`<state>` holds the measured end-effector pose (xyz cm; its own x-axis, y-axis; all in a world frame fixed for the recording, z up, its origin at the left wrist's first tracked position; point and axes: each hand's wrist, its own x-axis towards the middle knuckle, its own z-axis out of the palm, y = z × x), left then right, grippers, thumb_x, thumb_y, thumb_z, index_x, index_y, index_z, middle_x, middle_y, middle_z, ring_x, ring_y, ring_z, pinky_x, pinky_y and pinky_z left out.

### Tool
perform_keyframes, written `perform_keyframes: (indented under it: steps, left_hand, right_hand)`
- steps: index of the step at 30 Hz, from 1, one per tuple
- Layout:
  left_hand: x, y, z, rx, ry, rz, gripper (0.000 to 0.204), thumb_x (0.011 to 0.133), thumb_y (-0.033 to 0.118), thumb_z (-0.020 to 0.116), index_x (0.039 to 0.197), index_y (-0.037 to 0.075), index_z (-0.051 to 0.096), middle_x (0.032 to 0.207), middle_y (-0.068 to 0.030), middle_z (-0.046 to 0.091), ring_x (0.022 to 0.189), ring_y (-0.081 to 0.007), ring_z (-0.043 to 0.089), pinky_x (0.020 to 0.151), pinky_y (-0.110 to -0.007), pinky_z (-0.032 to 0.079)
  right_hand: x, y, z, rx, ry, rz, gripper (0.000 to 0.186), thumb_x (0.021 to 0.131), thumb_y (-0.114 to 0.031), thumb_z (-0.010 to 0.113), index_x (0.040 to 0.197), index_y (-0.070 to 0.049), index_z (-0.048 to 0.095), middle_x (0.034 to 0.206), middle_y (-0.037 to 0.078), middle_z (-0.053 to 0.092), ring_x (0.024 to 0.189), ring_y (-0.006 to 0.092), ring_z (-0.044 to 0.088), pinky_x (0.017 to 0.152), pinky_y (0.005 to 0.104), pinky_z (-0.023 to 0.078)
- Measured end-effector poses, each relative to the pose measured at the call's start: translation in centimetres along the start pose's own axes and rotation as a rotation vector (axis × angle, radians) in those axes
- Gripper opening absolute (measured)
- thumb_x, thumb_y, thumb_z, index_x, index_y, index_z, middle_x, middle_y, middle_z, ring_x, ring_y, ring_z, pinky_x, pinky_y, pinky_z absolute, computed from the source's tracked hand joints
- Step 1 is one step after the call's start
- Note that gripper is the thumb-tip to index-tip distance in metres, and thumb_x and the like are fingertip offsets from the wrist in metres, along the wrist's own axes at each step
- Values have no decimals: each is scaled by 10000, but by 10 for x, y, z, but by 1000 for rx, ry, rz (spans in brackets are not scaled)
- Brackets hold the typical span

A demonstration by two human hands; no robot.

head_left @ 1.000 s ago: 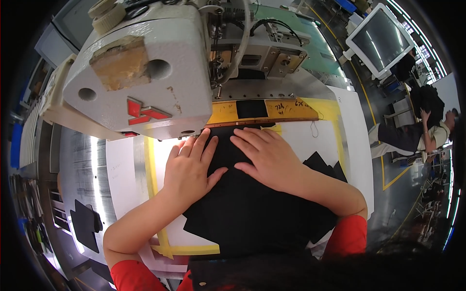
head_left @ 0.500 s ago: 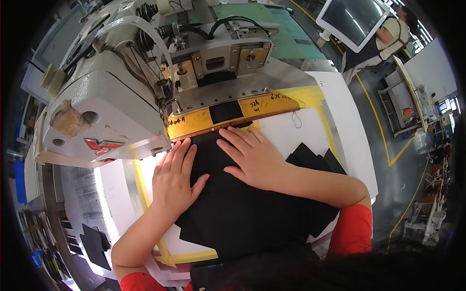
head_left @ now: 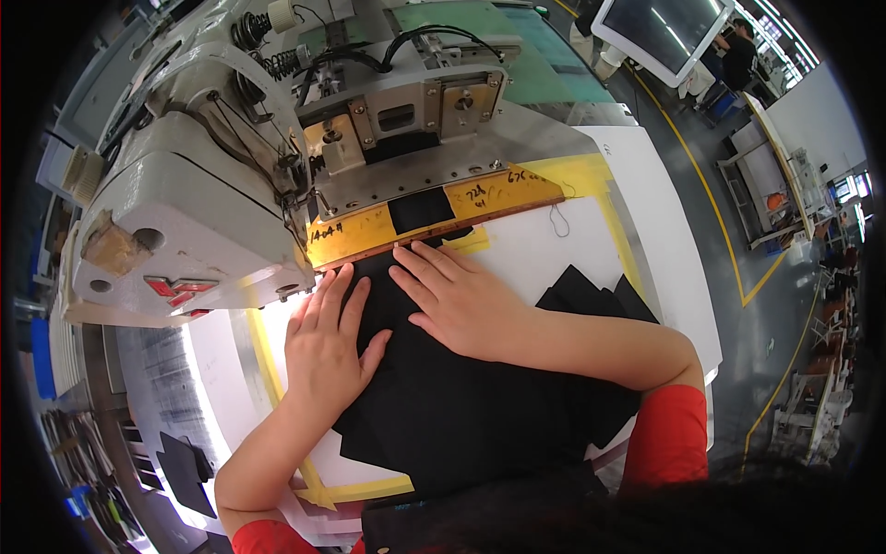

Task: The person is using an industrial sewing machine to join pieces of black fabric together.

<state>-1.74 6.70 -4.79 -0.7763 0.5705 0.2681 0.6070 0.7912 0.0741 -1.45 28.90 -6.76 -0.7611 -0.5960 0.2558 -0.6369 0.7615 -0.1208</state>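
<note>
Black fabric (head_left: 443, 415) lies spread on a white, yellow-taped work surface, its far edge meeting the brown lower edge of a yellow template strip (head_left: 355, 238). My left hand (head_left: 323, 337) rests flat on the left part of the cloth, fingers stretched toward the strip and the thumb apart. To its right, my right hand (head_left: 471, 300) also lies flat with spread fingers, its fingertips close to the strip's edge. Neither hand grips anything. Beside my left fingertips stands the pale head of a sewing machine (head_left: 175, 222). Its needle area is partly hidden.
A metal clamp plate (head_left: 415, 174) sits over the strip. Dark fabric pieces (head_left: 187, 471) lie at the left, and a loose thread (head_left: 559, 222) curls right of the strip. A white-framed screen (head_left: 660, 37) hangs at the upper right. A person (head_left: 738, 55) is in the far background.
The whole view has shifted slightly. My right hand has slid a little left along the cloth; my left hand stays nearly still. A nearby person at the upper right has mostly left the view.
</note>
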Motion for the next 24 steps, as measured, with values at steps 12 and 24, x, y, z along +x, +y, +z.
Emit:
perform_keyframes:
  steps: [12, 24]
  left_hand:
    - [-1, -2, -2, -9, -11, -13, 601, 816, 379, 705, 1317, 80, 562, 1428, -113, 484, 1293, -301, 487, 1050, -428, 373]
    - [-6, -2, 1, -59, -1, -9, 614, 828, 358, 690, 1321, 27, 532, 1413, -140, 474, 1284, -307, 483, 1008, -428, 396]
  right_hand:
    - [-5, 4, -8, 3, -11, 5, 618, 912, -374, 608, 1362, 29, 479, 1480, 178, 401, 1379, 306, 382, 1125, 468, 305]
    - [-8, 4, -11, 14, 29, 44, 623, 848, -295, 696, 1341, 22, 483, 1394, 190, 457, 1296, 340, 464, 1086, 450, 384]
